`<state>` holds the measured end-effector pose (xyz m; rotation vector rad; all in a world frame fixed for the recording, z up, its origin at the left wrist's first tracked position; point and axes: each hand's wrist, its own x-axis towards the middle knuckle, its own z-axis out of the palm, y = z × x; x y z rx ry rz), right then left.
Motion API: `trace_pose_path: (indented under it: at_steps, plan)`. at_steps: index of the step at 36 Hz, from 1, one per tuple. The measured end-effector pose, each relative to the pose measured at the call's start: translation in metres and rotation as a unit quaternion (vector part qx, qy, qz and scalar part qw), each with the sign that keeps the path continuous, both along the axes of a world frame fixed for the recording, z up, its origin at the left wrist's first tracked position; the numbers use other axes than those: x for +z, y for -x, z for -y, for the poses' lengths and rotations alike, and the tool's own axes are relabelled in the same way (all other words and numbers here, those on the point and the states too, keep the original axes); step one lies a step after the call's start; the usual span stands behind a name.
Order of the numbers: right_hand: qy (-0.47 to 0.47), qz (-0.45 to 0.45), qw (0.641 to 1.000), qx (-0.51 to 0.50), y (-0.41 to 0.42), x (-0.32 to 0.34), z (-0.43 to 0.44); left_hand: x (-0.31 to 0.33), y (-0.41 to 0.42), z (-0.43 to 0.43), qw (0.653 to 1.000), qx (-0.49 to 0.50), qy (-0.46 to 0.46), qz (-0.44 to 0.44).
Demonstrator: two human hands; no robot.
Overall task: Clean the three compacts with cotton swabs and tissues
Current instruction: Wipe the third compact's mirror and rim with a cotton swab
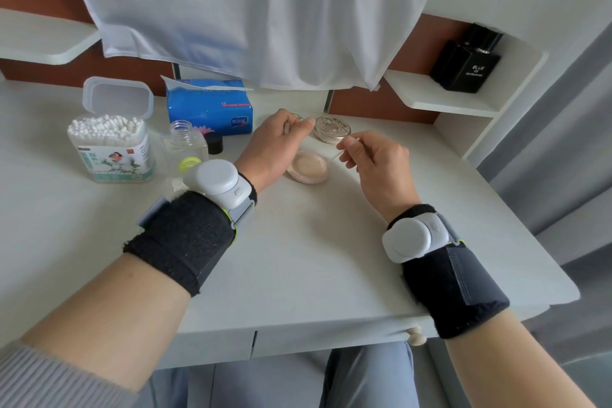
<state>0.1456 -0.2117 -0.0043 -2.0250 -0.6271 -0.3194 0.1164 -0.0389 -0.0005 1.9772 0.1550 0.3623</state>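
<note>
Three compacts cluster near the counter's [298, 242] back edge: an open powder compact [309, 166], an embossed silver compact [332, 129] just behind it, and a third compact [298, 116], mostly hidden, gripped by the left hand [275, 147]. The right hand [376, 157] pinches a cotton swab [353, 141].

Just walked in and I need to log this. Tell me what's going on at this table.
A person sits at a white dressing table cleaning compacts. The right hand pinches a thin white cotton swab. The left hand curls round a small silvery thing, mostly hidden, probably a compact. An open round compact of pink powder lies between the hands, with a closed embossed silver compact behind it. The clear plastic swab box stands open at the left.
</note>
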Motion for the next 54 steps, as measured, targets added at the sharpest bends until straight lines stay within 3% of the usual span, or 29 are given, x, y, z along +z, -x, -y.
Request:
trace_pose_path:
  at_steps: [27, 33, 42, 47, 54]
  plan:
    - [0.006, -0.025, 0.999, 0.020, 0.000, 0.001, 0.001, -0.001, -0.002, -0.001, 1.000, -0.001, -0.014, 0.006]
    - [-0.049, -0.050, 0.997, 0.011, 0.002, 0.003, 0.002, -0.001, -0.002, -0.002, 1.000, 0.000, -0.012, 0.009]
    - [-0.048, -0.073, 0.996, 0.016, 0.004, 0.005, 0.005, -0.003, -0.003, -0.002, 1.000, -0.008, -0.003, 0.005]
    - [-0.006, -0.122, 0.992, 0.030, 0.003, 0.003, 0.012, -0.004, -0.002, -0.003, 1.000, -0.015, -0.004, 0.004]
    - [0.056, -0.124, 0.991, 0.001, 0.007, -0.001, 0.024, -0.002, 0.010, -0.007, 1.000, -0.018, -0.008, 0.015]
